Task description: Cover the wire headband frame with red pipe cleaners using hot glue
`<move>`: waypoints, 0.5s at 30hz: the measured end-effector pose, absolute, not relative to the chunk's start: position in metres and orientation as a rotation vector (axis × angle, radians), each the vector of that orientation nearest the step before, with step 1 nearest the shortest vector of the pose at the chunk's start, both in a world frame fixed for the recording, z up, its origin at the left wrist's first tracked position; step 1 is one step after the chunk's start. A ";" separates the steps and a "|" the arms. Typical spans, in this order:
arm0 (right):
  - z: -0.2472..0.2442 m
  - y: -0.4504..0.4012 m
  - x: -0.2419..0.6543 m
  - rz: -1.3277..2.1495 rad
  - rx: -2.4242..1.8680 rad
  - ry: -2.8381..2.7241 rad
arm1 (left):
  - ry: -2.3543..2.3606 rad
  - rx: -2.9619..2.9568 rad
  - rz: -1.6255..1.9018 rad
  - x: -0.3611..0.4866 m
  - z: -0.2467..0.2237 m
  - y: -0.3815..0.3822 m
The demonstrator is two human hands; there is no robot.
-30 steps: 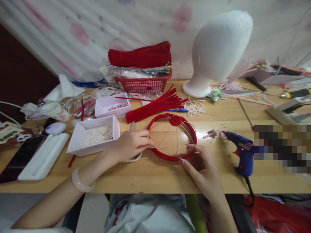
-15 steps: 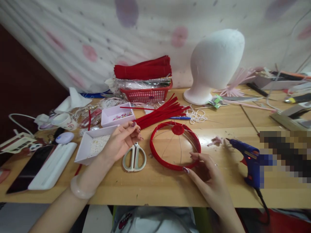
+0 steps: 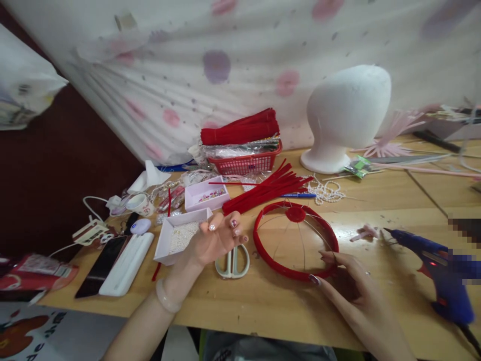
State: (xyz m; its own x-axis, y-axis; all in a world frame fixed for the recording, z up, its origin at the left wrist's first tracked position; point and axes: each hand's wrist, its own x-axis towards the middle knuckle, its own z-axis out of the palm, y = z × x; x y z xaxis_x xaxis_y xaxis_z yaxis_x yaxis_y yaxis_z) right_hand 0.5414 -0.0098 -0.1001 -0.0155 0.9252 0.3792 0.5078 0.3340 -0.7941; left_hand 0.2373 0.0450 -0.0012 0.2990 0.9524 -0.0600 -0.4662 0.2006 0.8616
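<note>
A ring-shaped wire frame wrapped in red plush (image 3: 274, 265) rests on the table, thin bare wires rising from it to a small red disc (image 3: 295, 214). My right hand (image 3: 355, 288) grips the ring's near right rim between thumb and fingers. Palm up, my left hand (image 3: 218, 239) hovers left of the ring with loosely curled fingers apart; I see nothing in it. Just beneath lie white-handled scissors (image 3: 232, 265), their blades hidden by that hand. Beside its wrist is a white box of small pearl beads (image 3: 165, 240).
Behind the ring lie a bundle of red plush stems (image 3: 259, 189), a blue pen (image 3: 298, 195) and a pearl string (image 3: 326, 191). A foam head (image 3: 347, 110) and red basket (image 3: 244, 164) stand at the back. On the right lies a blue glue gun (image 3: 432, 265); a phone (image 3: 100, 268) lies left.
My left hand has gone from thumb and fingers held close together to a palm-up pose with fingers apart. My right hand stays on the ring. The view has swung left and up.
</note>
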 end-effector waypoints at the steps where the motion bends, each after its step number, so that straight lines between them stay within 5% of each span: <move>1: -0.101 -0.010 0.542 0.575 -1.310 -1.659 | 0.686 0.867 1.105 0.238 -0.002 0.044; 15: -0.099 -0.011 0.543 0.617 -1.329 -1.673 | 0.428 0.752 1.134 0.248 0.004 0.036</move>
State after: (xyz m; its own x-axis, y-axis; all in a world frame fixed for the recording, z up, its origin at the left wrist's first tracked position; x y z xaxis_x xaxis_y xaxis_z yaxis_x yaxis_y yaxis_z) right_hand 0.5429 -0.0114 -0.0989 -0.0341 0.9430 0.3311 0.5023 0.3025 -0.8101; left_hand 0.2483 0.0359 0.0043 0.3817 0.9222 0.0621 -0.6518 0.2209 0.7255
